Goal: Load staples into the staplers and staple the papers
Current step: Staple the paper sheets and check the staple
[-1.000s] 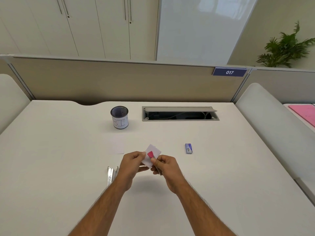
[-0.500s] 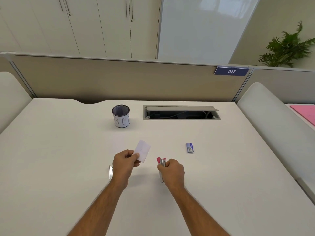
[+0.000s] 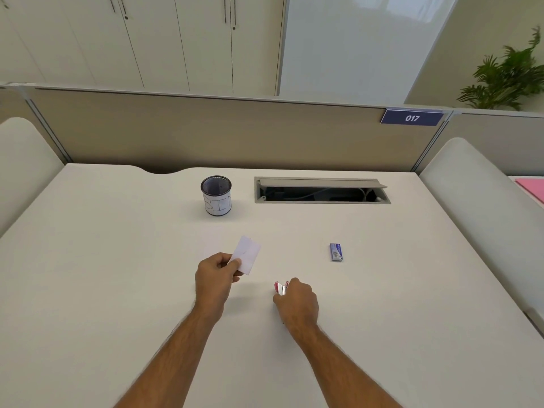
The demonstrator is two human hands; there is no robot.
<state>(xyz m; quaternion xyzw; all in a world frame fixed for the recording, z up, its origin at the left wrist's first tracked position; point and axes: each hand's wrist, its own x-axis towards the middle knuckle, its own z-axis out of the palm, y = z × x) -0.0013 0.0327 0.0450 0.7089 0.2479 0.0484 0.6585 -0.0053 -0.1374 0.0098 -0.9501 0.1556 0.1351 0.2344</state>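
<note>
Fingers [image 3: 235,264] of the left hand [image 3: 216,279] pinch the lower left corner of a small white paper [image 3: 246,254], thumb on top, sheet tilted and held just above the surface [image 3: 117,260] at frame centre. Right hand [image 3: 297,301] sits lower right of the paper, fingers curled round a small pink stapler [image 3: 280,287]; only its pink and metal front end pokes out at the upper left of the fist. Whether the stapler touches the surface is hard to tell, hand covers it. Hands are apart, paper and stapler not touching.

Small blue staple box [image 3: 336,252] lies flat on the surface, right of centre, well apart from both hands. Dark mesh cup [image 3: 216,195] with a white label marked BIN stands upright toward the back, left of a recessed cable tray [image 3: 322,191] with its flap raised. Beige partition [image 3: 206,134] runs across behind the surface, blue sign [image 3: 411,117] reading 017 at its upper right. White cabinets [image 3: 132,39] fill the upper left, green plant [image 3: 506,75] at the upper right edge. Pink sheet [image 3: 531,188] shows at the far right edge on the neighbouring desk.
</note>
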